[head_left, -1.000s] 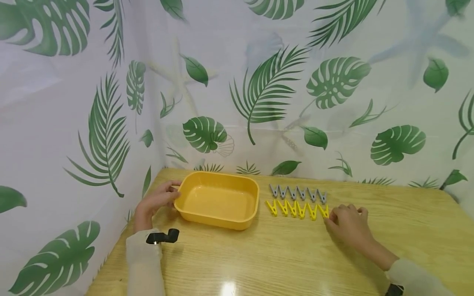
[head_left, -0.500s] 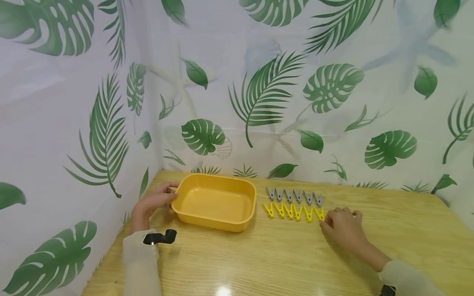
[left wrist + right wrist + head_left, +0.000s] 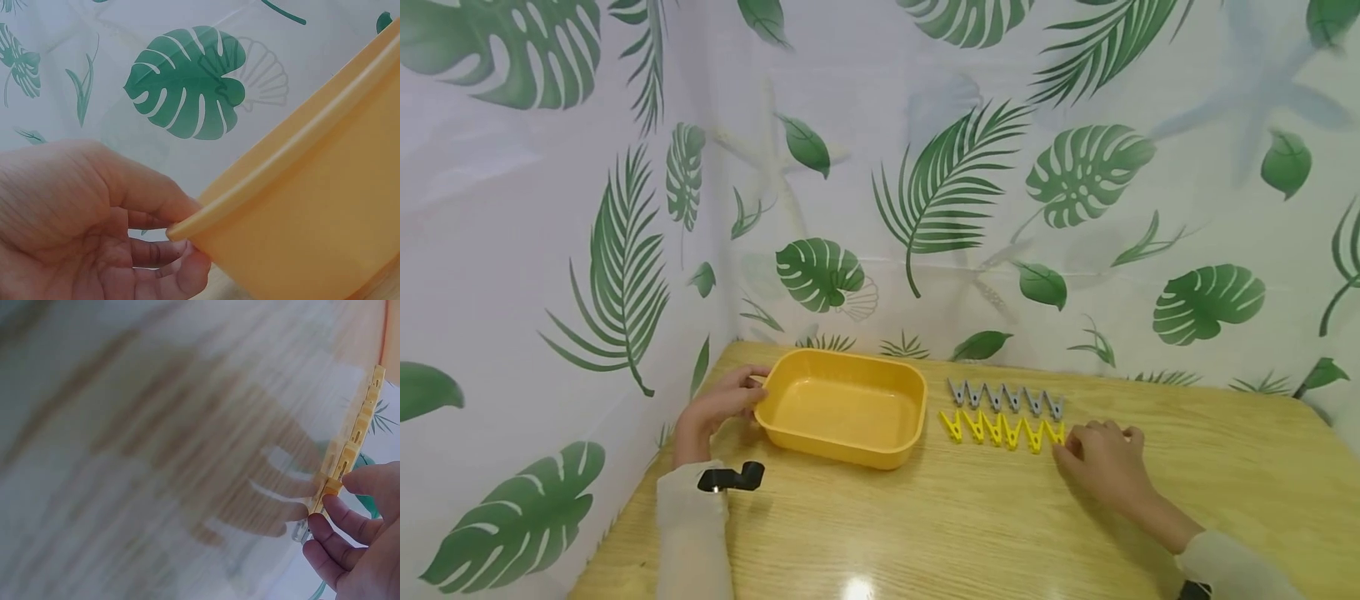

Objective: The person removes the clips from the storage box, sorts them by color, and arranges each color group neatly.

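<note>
A: So — left hand (image 3: 715, 410) curled round the near-left rim of the yellow tub (image 3: 844, 406); thumb over the lip, fingers under it. Right hand (image 3: 1101, 458) pinches the end yellow peg (image 3: 1056, 432), the one farthest from the tub in its row.

B: Risk?

A: My judgement: the yellow pegs (image 3: 1003, 429) lie packed side by side. Drag the end one sideways and it may knock its neighbour, skewing the row. The grey pegs (image 3: 1004, 397) sit just behind, on the far side from me, close enough to get clipped by my knuckles. A weak pinch on the peg's end could also let it spring out.

B: And the tub?

A: Light plastic, I'd guess; if my left hand slackens it could slide on the tabletop.

B: Surface, room?

A: Pale wooden table (image 3: 970, 533), glossy — a lamp glare shows on it, nearer me than the tub. Behind and left of the tub hangs a white curtain (image 3: 925, 183) printed with green leaves, closing off the corner.
</note>
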Demonstrator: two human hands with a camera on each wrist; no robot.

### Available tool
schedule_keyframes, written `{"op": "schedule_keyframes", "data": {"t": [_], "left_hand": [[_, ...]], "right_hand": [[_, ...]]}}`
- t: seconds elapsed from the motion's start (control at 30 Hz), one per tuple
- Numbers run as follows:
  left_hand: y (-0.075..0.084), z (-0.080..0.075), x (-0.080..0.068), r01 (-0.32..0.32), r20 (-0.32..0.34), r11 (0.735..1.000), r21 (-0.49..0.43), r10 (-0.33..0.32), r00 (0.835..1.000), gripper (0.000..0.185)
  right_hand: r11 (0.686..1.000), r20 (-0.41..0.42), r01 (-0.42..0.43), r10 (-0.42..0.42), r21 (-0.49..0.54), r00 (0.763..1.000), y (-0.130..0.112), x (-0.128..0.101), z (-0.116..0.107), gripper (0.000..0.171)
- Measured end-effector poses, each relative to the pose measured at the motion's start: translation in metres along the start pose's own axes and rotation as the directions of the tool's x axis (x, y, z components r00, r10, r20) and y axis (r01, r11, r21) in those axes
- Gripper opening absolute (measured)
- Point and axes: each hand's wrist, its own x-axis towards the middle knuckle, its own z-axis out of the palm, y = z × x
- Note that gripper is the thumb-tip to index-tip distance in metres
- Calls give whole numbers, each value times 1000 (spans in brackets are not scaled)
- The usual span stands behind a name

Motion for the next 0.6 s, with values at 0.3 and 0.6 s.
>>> {"op": "schedule_keyframes", "data": {"t": [0.3, 0.6], "left_hand": [[8, -1, 1, 6, -30, 999, 32, -5, 1000, 52], [80, 7, -33, -255, -400, 959, 121, 282, 872, 46]], "right_hand": [[1000, -26, -9, 10, 23, 1000, -1, 0, -7, 28], [998, -71, -3, 8, 71, 997, -14, 22, -18, 20]]}}
